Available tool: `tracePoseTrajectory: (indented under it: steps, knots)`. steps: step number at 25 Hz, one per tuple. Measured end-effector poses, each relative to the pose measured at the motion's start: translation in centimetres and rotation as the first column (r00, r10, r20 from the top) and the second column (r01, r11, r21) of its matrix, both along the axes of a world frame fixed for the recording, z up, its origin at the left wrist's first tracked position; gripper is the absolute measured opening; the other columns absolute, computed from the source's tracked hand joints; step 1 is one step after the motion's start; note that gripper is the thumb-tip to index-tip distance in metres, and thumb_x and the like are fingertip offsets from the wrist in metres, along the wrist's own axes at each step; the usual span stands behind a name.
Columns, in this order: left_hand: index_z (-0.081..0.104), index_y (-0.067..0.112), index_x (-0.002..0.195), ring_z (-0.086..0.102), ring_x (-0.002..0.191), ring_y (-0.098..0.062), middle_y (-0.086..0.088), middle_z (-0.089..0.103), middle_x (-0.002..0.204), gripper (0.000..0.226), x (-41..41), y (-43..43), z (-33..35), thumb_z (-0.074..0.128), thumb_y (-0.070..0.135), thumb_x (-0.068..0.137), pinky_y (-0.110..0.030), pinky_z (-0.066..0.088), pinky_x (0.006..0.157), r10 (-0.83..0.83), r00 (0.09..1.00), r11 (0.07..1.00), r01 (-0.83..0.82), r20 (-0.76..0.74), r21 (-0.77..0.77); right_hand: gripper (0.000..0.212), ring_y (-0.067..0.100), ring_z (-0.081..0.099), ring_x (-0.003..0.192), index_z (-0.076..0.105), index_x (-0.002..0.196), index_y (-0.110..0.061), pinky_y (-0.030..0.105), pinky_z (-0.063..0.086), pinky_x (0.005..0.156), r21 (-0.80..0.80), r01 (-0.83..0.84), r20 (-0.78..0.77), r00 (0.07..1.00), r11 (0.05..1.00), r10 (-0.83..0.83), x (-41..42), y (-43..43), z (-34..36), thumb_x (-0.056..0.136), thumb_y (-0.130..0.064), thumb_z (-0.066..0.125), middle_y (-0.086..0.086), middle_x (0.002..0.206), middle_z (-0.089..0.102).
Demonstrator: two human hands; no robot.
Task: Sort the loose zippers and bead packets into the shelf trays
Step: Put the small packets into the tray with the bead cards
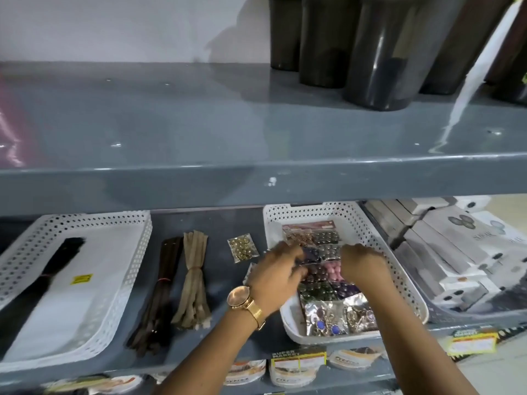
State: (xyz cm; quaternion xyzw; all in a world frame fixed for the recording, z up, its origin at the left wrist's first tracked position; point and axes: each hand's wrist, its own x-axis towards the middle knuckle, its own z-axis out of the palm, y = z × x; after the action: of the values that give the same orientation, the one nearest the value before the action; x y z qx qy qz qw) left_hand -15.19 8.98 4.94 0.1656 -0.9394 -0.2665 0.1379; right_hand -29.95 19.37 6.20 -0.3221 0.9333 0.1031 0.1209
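Note:
Two white perforated trays stand on the grey shelf. The left tray (125,283) holds a black zipper bundle (42,280). The right tray (399,269) is packed with bead packets (325,238) in several colours. Between the trays lie a dark brown zipper bundle (159,292), a beige zipper bundle (194,277) and a loose packet of gold beads (242,248). My left hand (276,277), with a gold watch on the wrist, rests over the right tray's left edge, fingers on the packets. My right hand (362,263) hovers curled over the packets inside that tray; whether it grips one is hidden.
A grey upper shelf (256,178) overhangs just above the trays, with dark cylindrical containers (379,52) at its back right. White boxes (445,252) are stacked right of the bead tray. Labelled packages (296,366) sit on the shelf below.

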Motion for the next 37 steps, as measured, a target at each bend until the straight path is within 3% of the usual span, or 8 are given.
tracePoseTrajectory:
  steps: [2,6,15,22,25,28,33,37]
  knots:
    - [0.055,0.012,0.105,0.063,0.093,-0.030,-0.011,0.061,0.108,0.016,1.3,-2.6,-1.2,0.052,0.019,0.090,-0.038,0.052,0.078,0.220,0.971,0.975,-0.223,-0.095,-0.021,0.018,0.024,0.063,0.085,0.055,0.103,0.001,0.033,0.056,0.078,-0.180,-0.066,0.034,0.997,0.981,0.073,1.1,-3.2,0.6,0.090,-0.002,0.042,0.010,0.087,0.060]
    - [0.049,0.009,0.122,0.059,0.111,-0.039,-0.017,0.059,0.121,0.055,2.5,-6.9,-5.3,0.053,0.050,0.086,-0.043,0.050,0.093,0.412,0.827,0.899,-0.438,0.382,-0.020,0.023,0.034,0.060,0.106,0.063,0.100,-0.002,0.037,0.050,0.090,-0.493,-0.368,0.064,0.888,0.788,0.455,2.6,-12.4,-1.5,0.081,0.000,0.050,0.019,0.109,0.065]
    - [0.062,0.008,0.103,0.067,0.099,-0.030,-0.013,0.070,0.109,0.039,3.5,-6.3,-5.3,0.067,0.033,0.073,-0.036,0.055,0.083,0.367,0.839,0.868,-0.464,0.401,0.177,0.031,0.040,0.056,0.112,0.055,0.110,0.003,0.040,0.047,0.092,-0.334,-0.545,0.142,0.777,0.769,0.613,3.1,-20.0,-7.2,0.080,0.000,0.059,0.027,0.120,0.059]
    - [0.049,0.021,0.073,0.060,0.072,-0.020,-0.003,0.062,0.076,0.027,5.7,-8.8,-4.8,0.077,0.024,0.072,-0.030,0.045,0.064,0.424,0.881,0.808,-0.473,0.210,0.352,0.027,0.021,0.054,0.084,0.064,0.087,-0.003,0.028,0.039,0.066,-0.624,-0.252,0.296,0.800,0.739,0.523,3.1,-19.0,-3.9,0.068,-0.013,0.080,0.015,0.092,0.065]
    - [0.047,0.023,0.060,0.044,0.061,-0.010,0.005,0.050,0.061,0.030,5.5,-10.3,-3.4,0.076,0.029,0.067,-0.028,0.036,0.058,0.405,0.914,0.828,-0.375,0.018,0.417,0.039,0.026,0.062,0.095,0.065,0.096,-0.005,0.039,0.050,0.088,-0.761,0.097,0.470,0.764,0.641,0.442,1.0,-15.6,-0.3,0.064,-0.016,0.084,0.014,0.100,0.066]
    - [0.061,0.023,0.066,0.057,0.066,-0.014,0.000,0.065,0.070,0.021,4.1,-10.2,-1.0,0.076,0.037,0.066,-0.039,0.055,0.070,0.436,0.893,0.781,-0.315,-0.110,0.540,0.052,0.030,0.064,0.101,0.066,0.103,-0.005,0.044,0.050,0.096,-0.710,0.363,0.653,0.660,0.603,0.371,-2.9,-10.4,2.3,0.063,-0.034,0.083,0.015,0.106,0.069]
    - [0.063,0.022,0.100,0.058,0.086,-0.017,-0.001,0.065,0.095,0.025,-1.4,-6.1,0.8,0.072,0.031,0.078,-0.031,0.049,0.077,0.141,0.989,0.869,-0.099,-0.050,0.484,0.019,0.026,0.064,0.097,0.069,0.100,-0.002,0.030,0.048,0.084,-0.531,0.208,0.444,0.894,0.821,0.061,-6.8,-2.5,3.2,0.085,-0.014,0.066,0.017,0.111,0.070]
    - [0.051,0.011,0.119,0.055,0.112,-0.023,-0.007,0.056,0.124,0.035,-5.6,-1.6,-1.1,0.064,0.013,0.086,-0.029,0.043,0.088,-0.049,0.978,0.945,-0.020,0.203,0.325,0.019,0.020,0.060,0.098,0.065,0.104,-0.004,0.030,0.050,0.086,-0.320,0.207,0.472,0.881,0.925,-0.033,-6.2,1.8,-0.1,0.086,-0.008,0.063,0.011,0.114,0.067]
